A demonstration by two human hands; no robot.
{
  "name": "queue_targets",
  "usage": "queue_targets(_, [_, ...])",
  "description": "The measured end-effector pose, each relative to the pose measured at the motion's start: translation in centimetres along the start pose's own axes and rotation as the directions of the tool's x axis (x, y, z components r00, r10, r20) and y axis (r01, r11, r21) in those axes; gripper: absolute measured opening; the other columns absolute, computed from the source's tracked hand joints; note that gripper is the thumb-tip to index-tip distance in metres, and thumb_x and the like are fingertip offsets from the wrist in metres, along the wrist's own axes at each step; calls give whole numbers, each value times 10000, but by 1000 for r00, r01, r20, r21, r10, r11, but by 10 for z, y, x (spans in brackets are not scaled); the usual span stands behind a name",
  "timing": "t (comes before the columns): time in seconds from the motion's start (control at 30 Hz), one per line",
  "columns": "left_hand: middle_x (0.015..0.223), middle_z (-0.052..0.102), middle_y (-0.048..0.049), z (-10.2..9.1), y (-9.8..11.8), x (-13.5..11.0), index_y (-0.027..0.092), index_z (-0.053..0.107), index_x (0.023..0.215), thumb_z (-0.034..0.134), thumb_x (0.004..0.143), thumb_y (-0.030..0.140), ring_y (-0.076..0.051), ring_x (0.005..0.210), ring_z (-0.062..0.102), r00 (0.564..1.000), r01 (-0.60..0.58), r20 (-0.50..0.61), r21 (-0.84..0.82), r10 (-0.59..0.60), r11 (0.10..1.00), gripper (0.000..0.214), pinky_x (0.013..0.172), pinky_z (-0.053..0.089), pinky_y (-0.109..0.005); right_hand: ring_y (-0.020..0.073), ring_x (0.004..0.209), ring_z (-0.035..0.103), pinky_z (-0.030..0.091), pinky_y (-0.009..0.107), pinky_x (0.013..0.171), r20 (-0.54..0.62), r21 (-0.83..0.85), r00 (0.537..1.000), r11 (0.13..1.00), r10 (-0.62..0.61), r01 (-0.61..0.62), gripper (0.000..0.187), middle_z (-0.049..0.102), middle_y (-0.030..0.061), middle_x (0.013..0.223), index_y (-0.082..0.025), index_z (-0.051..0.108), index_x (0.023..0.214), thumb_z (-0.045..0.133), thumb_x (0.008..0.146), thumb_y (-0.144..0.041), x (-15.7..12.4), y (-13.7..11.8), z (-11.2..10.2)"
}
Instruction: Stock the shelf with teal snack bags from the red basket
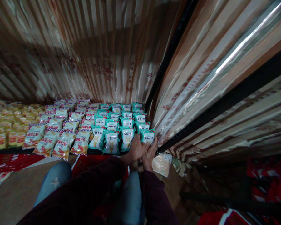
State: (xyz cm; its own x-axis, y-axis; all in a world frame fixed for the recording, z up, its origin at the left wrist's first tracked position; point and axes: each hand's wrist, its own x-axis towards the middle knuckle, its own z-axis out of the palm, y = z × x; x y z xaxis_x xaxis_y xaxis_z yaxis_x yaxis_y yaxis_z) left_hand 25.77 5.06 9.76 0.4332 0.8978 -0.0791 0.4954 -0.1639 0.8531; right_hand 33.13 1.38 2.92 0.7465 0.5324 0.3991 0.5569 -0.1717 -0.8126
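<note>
Teal-and-white snack bags (112, 125) stand in rows at the right end of the shelf. At the front right corner, a teal snack bag (147, 136) sits between my two hands. My left hand (135, 148) grips its left side, fingers pointing away from me into the gap beside the neighbouring bag (127, 137). On the other side, my right hand (150, 153) has its fingers closed along the bag's right edge. The two hands touch near the thumbs, and the lower part of the bag is hidden behind them.
Left of the teal bags stand white-and-orange snack bags (64, 143), then yellow packaged items (12, 137). A black post (178, 140) rises at the right, before striped sheeting (103, 56). Below lie a pale package (161, 164) and red packages (269, 178).
</note>
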Motion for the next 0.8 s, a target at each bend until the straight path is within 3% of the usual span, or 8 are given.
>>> queue_targets(0.2, [1555,246,-195,11,0,5,53,295,1441,448,839,234,-281,1468,155,997,-70,-50,-124,64,990,647,1211,138,-428,316,1362,314,239,534,1104,6,-32,999,998,50,-49,623,380,225,1451,-102,280,1425,334,896,-425,0,-7,2])
queue_targets(0.33, [1573,195,-186,13,0,20,55,247,1457,452,859,268,-259,1477,91,999,9,-45,-202,-18,979,668,1215,103,-383,316,1365,310,231,529,1110,-12,-20,998,998,57,-58,618,378,232,1446,-81,278,1424,287,912,-428,-1,-13,1])
queue_targets(0.5, [1569,157,-225,16,1,39,11,160,1472,462,875,313,-246,1471,116,989,120,-54,-258,-138,959,734,1204,130,-347,325,1357,328,236,526,1109,-17,-27,998,997,68,-68,649,383,241,1445,-69,300,1419,276,918,-482,1,-12,1])
queue_targets(0.8, [1556,260,-159,15,0,49,94,205,1479,442,912,367,-222,1446,244,994,77,-48,-318,-97,945,672,1187,201,-338,332,1329,400,316,527,1058,-68,-46,997,998,46,-49,666,436,241,1415,-80,349,1421,265,932,-524,3,-2,8])
